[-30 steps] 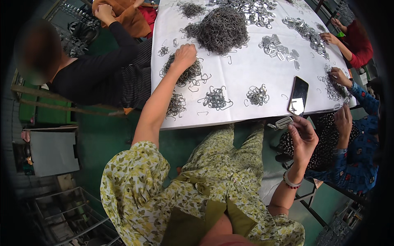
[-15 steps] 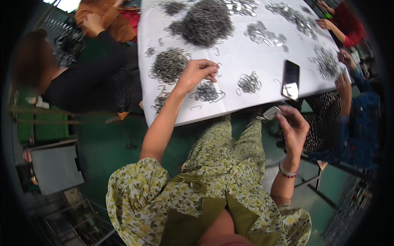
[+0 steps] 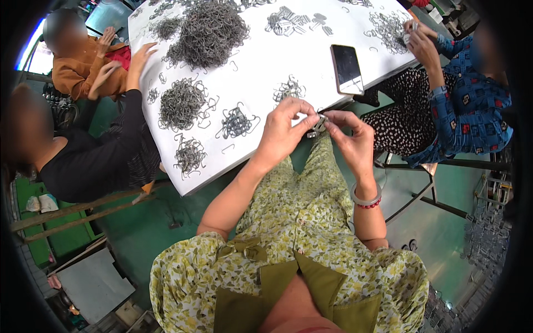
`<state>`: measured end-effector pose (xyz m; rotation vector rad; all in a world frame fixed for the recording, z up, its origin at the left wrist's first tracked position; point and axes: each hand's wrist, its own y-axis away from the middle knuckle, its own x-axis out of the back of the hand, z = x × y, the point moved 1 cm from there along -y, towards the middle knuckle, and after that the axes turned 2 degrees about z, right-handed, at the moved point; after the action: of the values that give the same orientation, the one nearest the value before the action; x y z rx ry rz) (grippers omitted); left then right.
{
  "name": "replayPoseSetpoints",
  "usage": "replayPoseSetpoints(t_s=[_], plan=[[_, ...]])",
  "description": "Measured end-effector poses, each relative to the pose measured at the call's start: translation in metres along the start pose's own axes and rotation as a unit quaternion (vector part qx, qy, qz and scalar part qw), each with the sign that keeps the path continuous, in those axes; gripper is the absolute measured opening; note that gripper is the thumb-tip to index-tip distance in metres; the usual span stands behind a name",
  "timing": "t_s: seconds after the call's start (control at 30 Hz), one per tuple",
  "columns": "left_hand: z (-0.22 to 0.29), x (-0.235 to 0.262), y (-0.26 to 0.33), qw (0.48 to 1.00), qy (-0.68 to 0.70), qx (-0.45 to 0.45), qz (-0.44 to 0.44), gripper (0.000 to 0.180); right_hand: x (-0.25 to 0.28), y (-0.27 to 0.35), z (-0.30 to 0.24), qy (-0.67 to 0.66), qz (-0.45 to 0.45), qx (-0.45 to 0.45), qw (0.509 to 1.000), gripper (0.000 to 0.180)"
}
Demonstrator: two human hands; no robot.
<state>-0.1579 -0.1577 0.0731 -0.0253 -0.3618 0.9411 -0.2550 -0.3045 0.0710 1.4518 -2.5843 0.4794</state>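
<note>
Just off the table's near edge, my left hand (image 3: 282, 132) and my right hand (image 3: 355, 145) meet fingertip to fingertip. A small silvery metal piece (image 3: 313, 133), like a buckle or clip, sits in the pinch of my right thumb and fingers. My left thumb and forefinger are pinched together against its upper end; whatever is between them is too small to make out. Beyond my left hand lies a small pile of bent wire hooks (image 3: 289, 89), partly covered by it. Another small hook pile (image 3: 236, 122) lies to its left.
The white-covered table (image 3: 261, 61) carries a large heap of wire hooks (image 3: 208, 36), flat metal pieces (image 3: 286, 21) and a phone (image 3: 347, 69). Co-workers sit at left and right; one on the right handles metal parts (image 3: 408, 38). A metal frame (image 3: 425, 194) stands at right.
My left hand has moved from above a small hook pile to my right hand, and both now meet at the metal piece. The whole view has shifted, with the table now further left.
</note>
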Motion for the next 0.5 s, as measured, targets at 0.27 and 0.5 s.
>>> replayPoseSetpoints(t_s=[0.27, 0.5], plan=[[0.008, -0.006, 0.009, 0.996, 0.069, 0.042, -0.047, 0.011, 0.02, -0.023, 0.0, 0.003, -0.07, -0.001, 0.998, 0.021], [0.002, -0.016, 0.01, 0.987, 0.123, 0.056, -0.092, 0.006, 0.033, -0.221, 0.094, 0.182, 0.033, 0.027, 0.982, 0.027]])
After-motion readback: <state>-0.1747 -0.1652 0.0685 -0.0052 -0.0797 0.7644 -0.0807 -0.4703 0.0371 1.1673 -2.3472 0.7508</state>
